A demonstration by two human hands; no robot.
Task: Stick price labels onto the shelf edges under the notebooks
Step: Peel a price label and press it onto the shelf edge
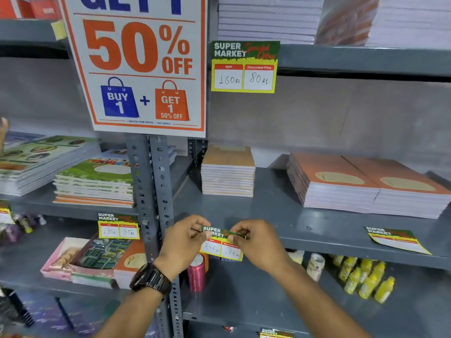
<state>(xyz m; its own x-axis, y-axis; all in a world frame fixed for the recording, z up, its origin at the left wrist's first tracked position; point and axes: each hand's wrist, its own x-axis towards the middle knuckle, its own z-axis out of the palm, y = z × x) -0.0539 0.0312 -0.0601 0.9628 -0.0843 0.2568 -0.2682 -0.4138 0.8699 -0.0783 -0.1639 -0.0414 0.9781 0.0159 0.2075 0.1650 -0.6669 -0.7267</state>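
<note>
A green and yellow price label reading 246 and 184 hangs over the front edge of the grey middle shelf. My left hand pinches its top left corner and my right hand pinches its top right corner. Behind it on the shelf stands a small stack of brown notebooks. A blank label lies flat on the shelf near the front edge at the right, in front of two stacks of orange notebooks.
A large 50% off poster covers the perforated uprights. Filled labels hang on the upper shelf edge and on the left shelf edge. Below are a pink ribbon spool, yellow bottles and boxed items.
</note>
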